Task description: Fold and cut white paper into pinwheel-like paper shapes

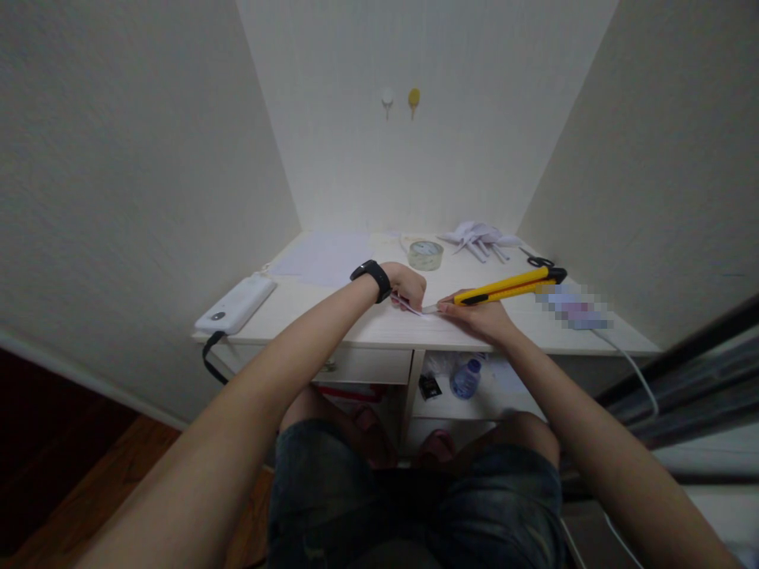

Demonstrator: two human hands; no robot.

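A pale wooden desk (356, 320) fills the white alcove, with the person seated close, knees under its front edge. On its far left part lies a large white sheet of paper (323, 257), and at the left edge a white rectangular power bank (237, 304) with a black cord hanging down. A heap of folded white paper pieces (480, 237) sits at the back right, black-handled scissors (538, 260) just beside it, and a round roll of clear tape (425, 254) stands between the sheet and the heap.

The right hand (477, 316) rests on the desk near the front edge, its fingers closed around a long yellow utility knife with a black end (510, 286), the tip pointing left toward the other hand. The left hand (406, 284), a black band on its wrist, has its fingers curled down, pinning a small thin white slip of paper (410, 306) flat on the desk, just beside the knife tip; whether blade and slip touch I cannot tell
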